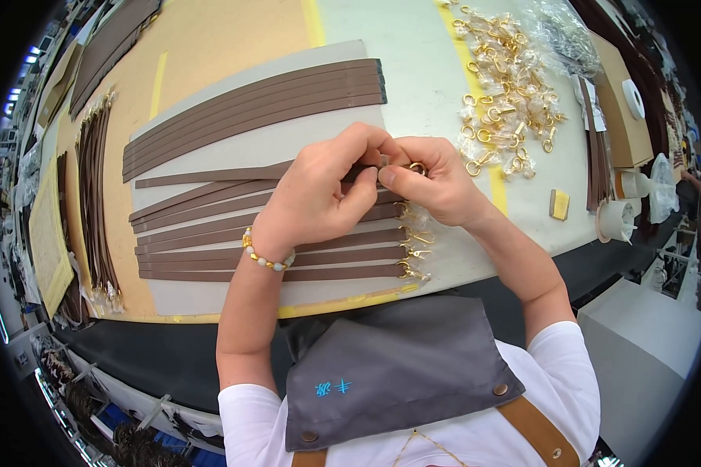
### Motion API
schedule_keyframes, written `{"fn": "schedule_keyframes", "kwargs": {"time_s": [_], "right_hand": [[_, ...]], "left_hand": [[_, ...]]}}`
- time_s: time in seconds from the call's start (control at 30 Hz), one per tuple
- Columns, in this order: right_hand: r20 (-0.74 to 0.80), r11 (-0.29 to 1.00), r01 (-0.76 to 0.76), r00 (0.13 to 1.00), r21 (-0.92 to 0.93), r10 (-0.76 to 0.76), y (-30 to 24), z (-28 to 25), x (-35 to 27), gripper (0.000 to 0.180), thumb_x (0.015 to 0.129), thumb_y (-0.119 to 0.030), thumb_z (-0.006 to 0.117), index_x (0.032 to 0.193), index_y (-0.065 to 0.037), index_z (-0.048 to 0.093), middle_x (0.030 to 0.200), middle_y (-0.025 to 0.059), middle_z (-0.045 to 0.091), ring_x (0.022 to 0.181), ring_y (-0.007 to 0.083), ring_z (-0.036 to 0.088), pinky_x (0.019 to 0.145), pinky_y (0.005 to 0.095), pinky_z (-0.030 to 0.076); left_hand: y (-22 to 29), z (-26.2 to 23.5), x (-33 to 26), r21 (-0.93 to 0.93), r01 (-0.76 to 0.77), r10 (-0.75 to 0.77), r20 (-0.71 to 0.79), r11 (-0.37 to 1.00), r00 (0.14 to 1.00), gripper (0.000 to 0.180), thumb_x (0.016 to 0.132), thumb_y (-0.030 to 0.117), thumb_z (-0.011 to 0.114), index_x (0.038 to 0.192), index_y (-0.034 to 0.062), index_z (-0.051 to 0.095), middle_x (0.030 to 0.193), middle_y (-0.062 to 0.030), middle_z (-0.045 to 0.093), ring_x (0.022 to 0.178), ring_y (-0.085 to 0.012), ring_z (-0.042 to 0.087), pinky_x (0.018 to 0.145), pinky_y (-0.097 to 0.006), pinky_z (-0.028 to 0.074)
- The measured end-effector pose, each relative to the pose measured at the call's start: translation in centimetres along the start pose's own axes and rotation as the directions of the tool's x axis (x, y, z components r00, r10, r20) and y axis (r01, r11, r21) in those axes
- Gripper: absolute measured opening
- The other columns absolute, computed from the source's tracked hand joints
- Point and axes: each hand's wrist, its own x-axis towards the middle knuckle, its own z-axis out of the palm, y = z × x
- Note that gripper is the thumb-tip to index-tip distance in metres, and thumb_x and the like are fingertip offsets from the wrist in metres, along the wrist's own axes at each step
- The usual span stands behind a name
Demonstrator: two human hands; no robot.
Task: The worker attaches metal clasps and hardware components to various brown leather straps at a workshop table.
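Over the middle of the table my left hand (319, 187) pinches the end of a brown leather strap (202, 180), which trails off to the left. My right hand (436, 183) meets it fingertip to fingertip, closed on a gold metal clasp (418, 168) at that strap end. How far the strap passes through the clasp is hidden by my fingers. Nearer me lie several brown straps (327, 272) with gold clasps (414, 270) at their right ends. Beyond my hands a row of flat brown straps (257, 113) rests side by side on a grey board (187, 292).
A pile of gold clasps in clear wrapping (506, 101) spreads at the far right. A yellow block (559, 204), a white cup (617, 221) and a cardboard box (625, 124) stand further right. Bundles of dark straps (95, 202) lie at the left.
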Motion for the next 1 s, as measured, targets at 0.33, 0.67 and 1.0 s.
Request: {"fn": "schedule_keyframes", "kwargs": {"time_s": [0.33,0.67,1.0], "right_hand": [[-0.312,0.625,-0.156,0.938,-0.765,-0.148,-2.6,-5.5,0.7,0.035,0.09,-0.037,0.079,0.098,-0.004,0.068,0.08,0.0059,0.07,0.075,0.0168,0.067,0.068,0.0338,0.052],[-0.458,0.319,-0.431,0.889,-0.844,-0.013,-1.7,-7.0,0.8,0.027,0.083,-0.022,0.075,0.102,-0.005,0.069,0.088,0.0048,0.072,0.092,0.0205,0.067,0.082,0.0393,0.054],[-0.444,0.782,-0.213,0.891,-0.585,-0.089,-2.0,-5.0,1.6,0.023,0.086,-0.012,0.065,0.107,-0.003,0.068,0.083,0.0028,0.062,0.078,0.0125,0.057,0.074,0.0287,0.049]], "left_hand": [[-3.7,-1.4,0.9,0.154,0.158,-0.151,-0.055,0.975,0.987,0.007,0.096,0.0,0.065,0.102,-0.001,0.066,0.091,-0.0063,0.069,0.082,-0.014,0.062,0.075,-0.029,0.052],[-6.7,-0.4,1.4,0.439,0.038,-0.02,-0.046,0.898,0.999,0.004,0.094,0.001,0.066,0.097,-0.0006,0.067,0.095,-0.0094,0.064,0.091,-0.0263,0.063,0.077,-0.036,0.052],[-7.1,-1.2,0.7,0.511,0.054,-0.027,-0.061,0.858,0.998,0.013,0.088,0.007,0.074,0.098,0.0024,0.067,0.095,-0.0087,0.063,0.094,-0.0271,0.058,0.085,-0.038,0.049]]}}
